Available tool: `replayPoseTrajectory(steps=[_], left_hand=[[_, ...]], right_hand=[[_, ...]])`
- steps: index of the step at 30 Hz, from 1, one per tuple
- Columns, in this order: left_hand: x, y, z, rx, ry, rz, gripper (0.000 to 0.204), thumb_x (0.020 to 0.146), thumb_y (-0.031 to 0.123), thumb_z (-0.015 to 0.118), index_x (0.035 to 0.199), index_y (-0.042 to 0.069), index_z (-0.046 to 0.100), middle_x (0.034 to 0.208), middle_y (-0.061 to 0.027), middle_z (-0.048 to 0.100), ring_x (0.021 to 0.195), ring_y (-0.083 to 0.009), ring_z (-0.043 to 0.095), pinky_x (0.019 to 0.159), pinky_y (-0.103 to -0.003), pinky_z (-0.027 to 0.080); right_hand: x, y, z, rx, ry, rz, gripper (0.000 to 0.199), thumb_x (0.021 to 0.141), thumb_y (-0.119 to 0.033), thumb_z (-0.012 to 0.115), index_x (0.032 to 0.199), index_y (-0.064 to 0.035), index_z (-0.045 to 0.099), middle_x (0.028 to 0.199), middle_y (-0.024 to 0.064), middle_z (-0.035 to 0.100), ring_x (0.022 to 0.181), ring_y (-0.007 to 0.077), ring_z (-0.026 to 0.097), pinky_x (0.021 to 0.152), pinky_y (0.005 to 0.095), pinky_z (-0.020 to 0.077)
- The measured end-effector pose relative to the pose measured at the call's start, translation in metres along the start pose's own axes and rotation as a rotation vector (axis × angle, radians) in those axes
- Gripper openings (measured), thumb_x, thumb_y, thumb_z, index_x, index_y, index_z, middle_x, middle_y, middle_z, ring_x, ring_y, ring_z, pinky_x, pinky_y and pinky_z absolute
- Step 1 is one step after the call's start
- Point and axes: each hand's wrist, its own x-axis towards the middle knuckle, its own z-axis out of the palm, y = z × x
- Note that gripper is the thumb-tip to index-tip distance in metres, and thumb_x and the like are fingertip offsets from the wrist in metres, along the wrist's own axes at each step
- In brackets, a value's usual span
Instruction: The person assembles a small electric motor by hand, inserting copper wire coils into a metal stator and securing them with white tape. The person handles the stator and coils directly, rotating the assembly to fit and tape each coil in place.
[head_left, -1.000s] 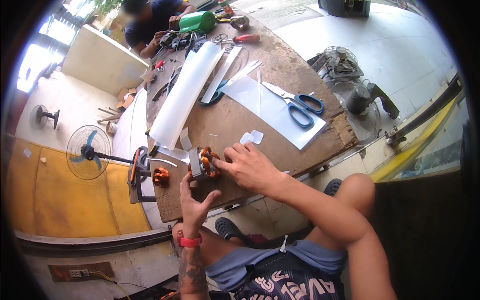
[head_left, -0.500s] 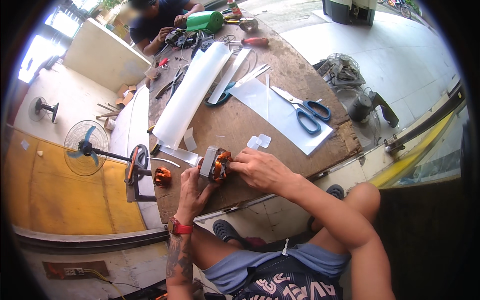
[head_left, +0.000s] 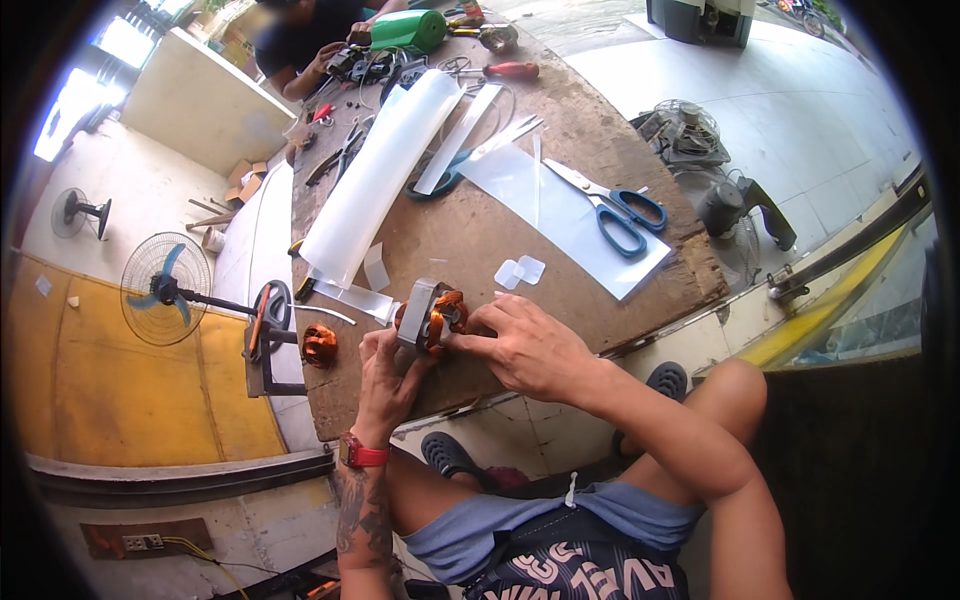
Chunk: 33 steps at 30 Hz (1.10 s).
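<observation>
A fan motor stator, a grey metal core with orange copper windings, stands on edge at the near side of the wooden table. My left hand grips it from the left and below, thumb toward the bottom of the core. At the right face my right hand is closed, its index finger and thumb at the copper coils; anything pinched between them is too small to make out. Left of the stator lies a separate bundle of copper coils. Small clear plastic pieces lie beyond my right hand.
A roll of white plastic film lies beyond the stator. Blue-handled scissors rest on a flat sheet, with a second pair farther off. A co-worker handles parts near a green cylinder. A fan stands left.
My right hand's fingers have shifted slightly down along the coils, and its index finger now points more toward the stator. The left hand keeps its hold. The whole view has shifted slightly.
</observation>
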Motion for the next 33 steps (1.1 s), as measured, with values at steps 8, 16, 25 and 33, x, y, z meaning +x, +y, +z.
replayPoseTrajectory(steps=[8,16,25,33], left_hand=[[-0.004,0.007,0.003,0.090,0.001,0.001,0.049,0.089,0.017,0.081,0.132,0.007,0.059,0.115,-0.0138,0.067,0.110,-0.0337,0.055,0.098,-0.046,0.041],[-0.017,0.021,-0.018,0.248,0.154,-0.179,0.068,0.092,0.039,0.079,0.150,0.013,0.054,0.144,-0.0142,0.054,0.127,-0.0327,0.047,0.112,-0.045,0.035],[-0.048,0.040,-0.038,0.444,-0.108,0.015,0.050,0.088,0.041,0.082,0.129,0.015,0.069,0.144,-0.0056,0.060,0.128,-0.0274,0.052,0.111,-0.043,0.037],[-0.105,0.084,-0.029,-0.861,-0.157,-0.476,0.019,0.106,0.010,0.063,0.124,0.003,0.065,0.114,-0.0051,0.070,0.108,-0.0153,0.065,0.090,-0.031,0.054]], right_hand=[[-0.002,0.003,0.001,-0.040,-0.057,-0.028,0.047,0.094,-0.013,0.060,0.141,-0.0195,0.066,0.128,0.0076,0.064,0.124,0.0285,0.058,0.123,0.0514,0.0336],[0.000,0.007,-0.023,0.235,0.097,0.165,0.039,0.092,-0.006,0.066,0.130,-0.0108,0.071,0.112,0.0130,0.066,0.107,0.0325,0.065,0.101,0.0450,0.0506],[-0.005,-0.013,-0.047,0.041,0.253,0.032,0.028,0.091,-0.008,0.073,0.118,-0.0112,0.073,0.105,0.0092,0.066,0.098,0.0305,0.064,0.087,0.0439,0.0514],[-0.023,-0.062,-0.016,-0.005,0.015,-0.564,0.031,0.090,-0.018,0.066,0.121,-0.0123,0.070,0.118,0.0065,0.067,0.117,0.0260,0.065,0.105,0.0399,0.0548]])
